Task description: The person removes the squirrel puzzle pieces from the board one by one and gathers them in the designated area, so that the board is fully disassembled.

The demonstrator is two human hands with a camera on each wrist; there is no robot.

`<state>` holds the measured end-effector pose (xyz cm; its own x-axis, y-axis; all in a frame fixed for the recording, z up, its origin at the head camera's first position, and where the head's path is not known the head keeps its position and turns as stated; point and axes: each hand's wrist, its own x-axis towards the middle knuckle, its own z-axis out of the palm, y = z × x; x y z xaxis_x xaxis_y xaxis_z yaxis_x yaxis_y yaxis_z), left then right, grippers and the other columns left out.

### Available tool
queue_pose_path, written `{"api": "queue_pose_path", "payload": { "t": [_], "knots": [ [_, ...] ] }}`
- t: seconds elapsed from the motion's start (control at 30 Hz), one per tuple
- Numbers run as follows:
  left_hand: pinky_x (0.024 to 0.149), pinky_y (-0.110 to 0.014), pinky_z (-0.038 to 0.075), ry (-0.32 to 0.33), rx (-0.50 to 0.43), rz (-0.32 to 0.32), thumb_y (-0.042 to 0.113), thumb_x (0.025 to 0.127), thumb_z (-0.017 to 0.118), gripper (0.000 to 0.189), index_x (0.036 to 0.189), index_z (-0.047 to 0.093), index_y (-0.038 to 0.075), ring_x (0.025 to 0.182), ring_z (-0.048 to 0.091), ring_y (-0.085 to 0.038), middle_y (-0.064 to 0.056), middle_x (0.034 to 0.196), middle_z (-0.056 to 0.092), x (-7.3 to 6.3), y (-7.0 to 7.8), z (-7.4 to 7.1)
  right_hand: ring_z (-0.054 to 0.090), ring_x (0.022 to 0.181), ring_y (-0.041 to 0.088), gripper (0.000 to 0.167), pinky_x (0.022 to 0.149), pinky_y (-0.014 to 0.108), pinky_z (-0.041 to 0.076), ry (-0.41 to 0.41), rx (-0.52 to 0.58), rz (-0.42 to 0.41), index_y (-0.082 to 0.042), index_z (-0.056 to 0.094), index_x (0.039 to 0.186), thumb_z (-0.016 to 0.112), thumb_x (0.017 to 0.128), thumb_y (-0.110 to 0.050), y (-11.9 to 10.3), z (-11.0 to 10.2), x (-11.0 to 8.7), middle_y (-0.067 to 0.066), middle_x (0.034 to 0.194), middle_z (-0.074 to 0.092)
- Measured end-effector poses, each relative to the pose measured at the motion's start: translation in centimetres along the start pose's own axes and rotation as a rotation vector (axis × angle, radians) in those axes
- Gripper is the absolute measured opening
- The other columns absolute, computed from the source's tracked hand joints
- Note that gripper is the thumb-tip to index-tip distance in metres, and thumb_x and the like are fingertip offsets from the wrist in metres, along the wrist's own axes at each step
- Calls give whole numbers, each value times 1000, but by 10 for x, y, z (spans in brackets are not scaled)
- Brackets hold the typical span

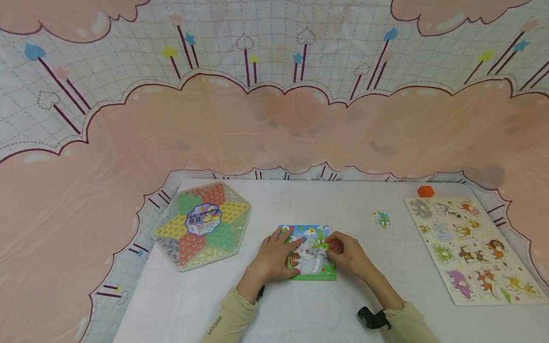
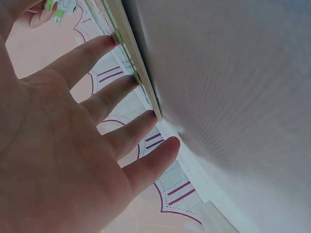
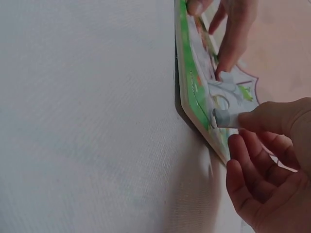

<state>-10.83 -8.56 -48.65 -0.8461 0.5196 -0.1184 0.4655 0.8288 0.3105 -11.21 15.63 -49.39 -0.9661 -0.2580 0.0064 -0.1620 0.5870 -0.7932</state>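
Observation:
A small jigsaw puzzle board (image 1: 317, 277) with a green border and a cartoon animal picture lies on the white table. My left hand (image 1: 274, 256) rests on its left side, fingers spread. In the left wrist view, fingertips (image 2: 130, 81) touch the board's edge. At the board's right side my right hand (image 1: 349, 255) pinches a jigsaw piece (image 3: 232, 99) between thumb and fingers. That piece, grey-white with a bit of green, is tilted up close over the picture. Another loose jigsaw piece (image 1: 382, 219), with a green tree shape, lies on the table beyond my right hand.
On the left lies a hexagonal Chinese checkers set (image 1: 231, 233) in clear wrapping. A wooden animal puzzle board (image 1: 433, 233) lies at the right, with an orange hexagon piece (image 1: 426, 191) by its far edge. A patterned cloth (image 1: 274, 128) hangs behind the table.

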Motion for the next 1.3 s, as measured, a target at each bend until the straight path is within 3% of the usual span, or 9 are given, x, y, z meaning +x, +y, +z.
{"api": "queue_pose_path", "payload": {
  "t": [0.43, 0.8, 0.97, 1.13, 1.3],
  "knots": [
    [109, -57, 32, -7, -2, 7, 49, 82, 75, 74, 147, 49, 24, 145, 25, -40, -9, 157, 33, 0, 5, -2, 55, 70, 13, 10, 62, 23, 48, -9, 49, 2, -2, 64, 91, 71, 85, 2, 4, -4, -4, 1, 80, 61],
    [109, -57, 31, -9, -13, 15, 48, 82, 74, 74, 147, 49, 24, 145, 24, -40, -10, 158, 33, 1, 5, -1, 57, 73, 15, 9, 63, 24, 50, 85, 81, 17, 0, 66, 97, 67, 87, 3, 7, -9, -6, 5, 83, 61],
    [110, -58, 30, -14, -21, 4, 48, 82, 74, 74, 147, 49, 23, 145, 22, -39, -9, 158, 31, 1, 3, -1, 59, 74, 17, 15, 62, 23, 51, 128, 128, 42, 4, 66, 100, 66, 86, 7, 13, -18, -4, 9, 86, 61],
    [109, -58, 30, -11, -29, -3, 47, 82, 74, 74, 147, 49, 23, 145, 23, -40, -10, 158, 32, 0, 1, -3, 61, 77, 19, 22, 69, 21, 51, 153, 179, 29, 7, 66, 103, 69, 82, 10, 20, -29, -3, 12, 88, 62],
    [108, -59, 31, -6, -32, 12, 47, 82, 74, 74, 147, 50, 21, 145, 23, -41, -11, 157, 32, 0, 0, -3, 63, 77, 19, 26, 66, 21, 53, 185, 215, 51, 8, 64, 109, 69, 83, 9, 28, -40, -7, 16, 90, 63]
  ]
}}
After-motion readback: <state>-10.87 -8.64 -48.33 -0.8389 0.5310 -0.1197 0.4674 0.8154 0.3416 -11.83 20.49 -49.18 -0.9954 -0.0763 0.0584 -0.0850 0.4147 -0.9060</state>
